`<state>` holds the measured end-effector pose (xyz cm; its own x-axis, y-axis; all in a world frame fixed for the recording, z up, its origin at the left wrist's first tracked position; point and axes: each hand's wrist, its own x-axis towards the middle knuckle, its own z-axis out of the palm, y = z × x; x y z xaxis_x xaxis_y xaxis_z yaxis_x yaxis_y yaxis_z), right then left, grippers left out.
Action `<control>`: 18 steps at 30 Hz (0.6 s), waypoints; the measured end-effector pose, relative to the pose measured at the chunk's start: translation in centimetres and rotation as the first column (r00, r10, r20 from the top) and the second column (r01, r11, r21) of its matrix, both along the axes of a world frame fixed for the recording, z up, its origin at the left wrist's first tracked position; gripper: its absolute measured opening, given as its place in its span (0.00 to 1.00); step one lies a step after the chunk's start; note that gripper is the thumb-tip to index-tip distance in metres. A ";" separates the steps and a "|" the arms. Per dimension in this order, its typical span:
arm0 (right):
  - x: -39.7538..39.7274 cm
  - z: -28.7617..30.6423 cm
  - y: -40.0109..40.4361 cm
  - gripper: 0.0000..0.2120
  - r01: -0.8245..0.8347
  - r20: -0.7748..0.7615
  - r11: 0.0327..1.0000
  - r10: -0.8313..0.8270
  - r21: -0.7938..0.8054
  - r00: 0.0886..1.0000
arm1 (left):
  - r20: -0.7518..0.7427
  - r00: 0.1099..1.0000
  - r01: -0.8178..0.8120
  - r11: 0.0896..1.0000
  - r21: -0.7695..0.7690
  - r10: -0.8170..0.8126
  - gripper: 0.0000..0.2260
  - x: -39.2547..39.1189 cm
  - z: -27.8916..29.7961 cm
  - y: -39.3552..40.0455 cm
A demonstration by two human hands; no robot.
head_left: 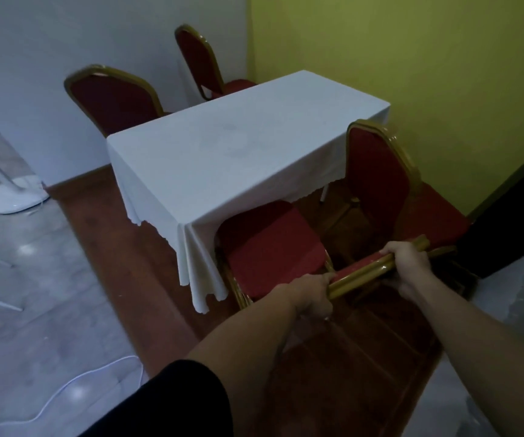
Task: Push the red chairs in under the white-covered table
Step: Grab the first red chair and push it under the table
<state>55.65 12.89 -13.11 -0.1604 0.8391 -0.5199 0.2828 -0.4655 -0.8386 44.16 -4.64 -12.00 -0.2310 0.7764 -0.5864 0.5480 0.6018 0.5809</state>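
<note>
While both hands grasp the gold top rail of the near chair [270, 247], the left hand [309, 293] at its left end and the right hand [407, 266] at its right, the seat's front edge sits just under the hanging cloth at the 6 o'clock corner of the table [223, 146]. Pushed on, the seat could likely catch the draped cloth and drag it askew. A second red chair [380, 181] stands at 4 o'clock, just beside, turned partly away; the frames might knock together if the near chair swings right. Two more chairs, at 10 o'clock [112, 99] and 12 o'clock [197, 58], stand at the far side, their seats mostly hidden by the table.
</note>
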 end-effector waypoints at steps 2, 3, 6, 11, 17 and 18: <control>-0.1 0.3 1.9 0.36 -0.009 0.004 1.000 0.009 -0.021 1.000 | 0.018 0.999 -0.051 0.999 -0.009 0.051 0.36 0.7 0.0 1.5; -0.1 0.3 2.9 0.36 -0.018 0.010 1.000 0.018 -0.021 1.000 | 0.032 0.997 -0.074 0.997 -0.015 0.075 0.36 1.0 0.0 2.2; -0.3 0.5 5.6 0.37 -0.064 0.036 0.998 0.065 -0.021 0.997 | 0.052 0.992 -0.116 0.993 -0.031 0.118 0.38 1.6 -0.3 4.4; -1.4 1.2 9.2 0.34 -0.132 0.036 0.991 0.133 -0.029 0.990 | 0.074 0.982 -0.174 0.985 -0.020 0.175 0.38 1.6 -0.6 8.0; -3.2 1.2 11.2 0.32 -0.164 0.000 0.986 0.164 -0.021 0.986 | 0.065 0.981 -0.179 0.983 -0.031 0.181 0.38 0.2 -1.0 10.4; -3.3 1.1 11.4 0.32 -0.160 -0.005 0.987 0.160 -0.023 0.987 | 0.070 0.980 -0.183 0.983 -0.028 0.185 0.37 0.1 -1.0 10.6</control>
